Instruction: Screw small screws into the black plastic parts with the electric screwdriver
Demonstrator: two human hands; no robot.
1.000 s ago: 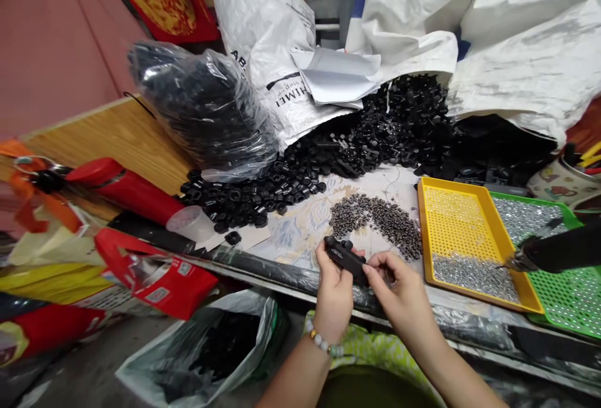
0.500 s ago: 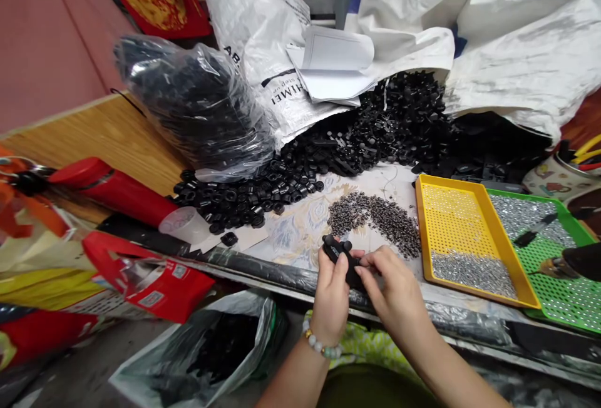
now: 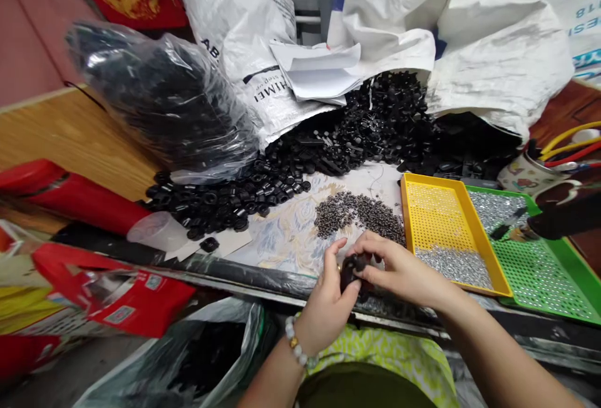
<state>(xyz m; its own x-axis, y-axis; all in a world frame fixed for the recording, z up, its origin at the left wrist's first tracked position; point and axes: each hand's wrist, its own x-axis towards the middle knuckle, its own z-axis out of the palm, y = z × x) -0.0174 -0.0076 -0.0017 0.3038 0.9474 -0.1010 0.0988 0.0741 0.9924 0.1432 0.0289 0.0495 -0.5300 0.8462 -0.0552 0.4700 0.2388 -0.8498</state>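
Between my two hands, over the bench's front edge, is a small black plastic part (image 3: pixel 350 271), largely covered by fingers. My left hand (image 3: pixel 328 298), with a beaded bracelet at the wrist, grips it from the left with thumb and fingers. From the right, the fingers and thumb of my right hand (image 3: pixel 392 270) are closed on the same part; whether they pinch a smaller piece is hidden. Just beyond the hands lies a pile of tiny dark metal pieces (image 3: pixel 359 214).
To the right are a yellow perforated tray (image 3: pixel 502 280) and a green tray (image 3: pixel 580 283) with small silver pieces, a dark power tool (image 3: pixel 563 217) above the green one. Black rings (image 3: pixel 220 201) and black parts (image 3: pixel 389 107) heap behind. A lined bag (image 3: pixel 253 326) stands below left.
The black part has been turned and is now more enclosed by both hands. My right hand has come closer over it. The whole view has shifted to the right.
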